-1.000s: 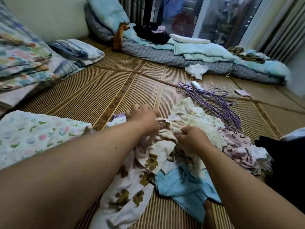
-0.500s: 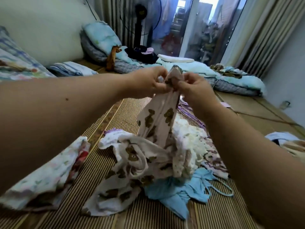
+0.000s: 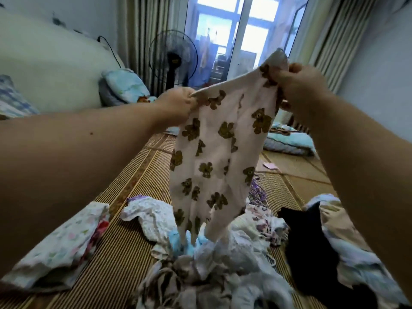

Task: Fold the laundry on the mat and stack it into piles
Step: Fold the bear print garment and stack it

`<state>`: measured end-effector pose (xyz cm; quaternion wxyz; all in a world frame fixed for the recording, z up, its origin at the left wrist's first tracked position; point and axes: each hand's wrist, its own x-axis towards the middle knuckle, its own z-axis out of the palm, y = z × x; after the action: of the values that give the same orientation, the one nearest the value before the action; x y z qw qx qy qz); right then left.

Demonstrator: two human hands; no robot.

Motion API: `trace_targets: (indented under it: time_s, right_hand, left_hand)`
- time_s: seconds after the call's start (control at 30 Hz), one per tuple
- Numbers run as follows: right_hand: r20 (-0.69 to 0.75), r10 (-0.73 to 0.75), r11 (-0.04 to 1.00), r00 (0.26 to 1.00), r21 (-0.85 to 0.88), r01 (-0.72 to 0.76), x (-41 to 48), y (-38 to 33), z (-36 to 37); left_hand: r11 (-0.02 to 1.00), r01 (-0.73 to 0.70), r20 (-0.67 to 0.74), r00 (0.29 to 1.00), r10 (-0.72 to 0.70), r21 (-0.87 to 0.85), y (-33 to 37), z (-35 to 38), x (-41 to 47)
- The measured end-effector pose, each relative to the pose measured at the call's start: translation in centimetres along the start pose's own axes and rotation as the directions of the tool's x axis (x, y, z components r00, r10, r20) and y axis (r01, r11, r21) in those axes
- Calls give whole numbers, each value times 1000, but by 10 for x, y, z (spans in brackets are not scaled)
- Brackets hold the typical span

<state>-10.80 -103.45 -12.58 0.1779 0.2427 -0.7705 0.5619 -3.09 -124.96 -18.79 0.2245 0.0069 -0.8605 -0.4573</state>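
While hands (image 3: 176,103) (image 3: 298,85) pinch bear-print garment (image 3: 214,152), laundry (image 3: 234,259) beneath

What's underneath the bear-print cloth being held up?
A heap of unfolded laundry on the mat; a light-blue piece shows right where the cloth hangs down. Whatever lies deeper in the heap is covered.

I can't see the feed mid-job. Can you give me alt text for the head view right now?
The left hand and, higher, the right hand hold a cream bear-print garment up by its top edge. Its lower end trails into the unfolded laundry pile on the woven mat.
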Motion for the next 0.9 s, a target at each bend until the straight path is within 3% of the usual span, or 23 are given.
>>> trace_targets:
  time_s: [0.13,0.23,0.37,0.6,0.77,0.9]
  right_hand:
    - [-21,45,999,999,23,-44,-27,-6,-22]
    - [82,87,995,993,49,-91,-57,-7,-28]
    - [120,148,986,982,53,-155,-93,0,-35]
    - [115,331,935,937,98,-342,-122,20,-52]
    - [61,407,908,911,76,-411,-132,27,-42]
    - [71,402,898,913,165,-409,-152,30,-23]
  left_hand:
    - [988,-104,-37,994,100,-118,35,-15,-13]
    - [973,-101,-14,995,100,-208,51,-18,-28]
    - [950,-2,33,999,13,-311,55,-14,-45]
    - [950,243,90,969,-229,-195,44,6,-65]
    - [834,425,49,898,-437,-353,51,29,-83]
    - [765,442,198,896,-397,-468,56,53,-97]
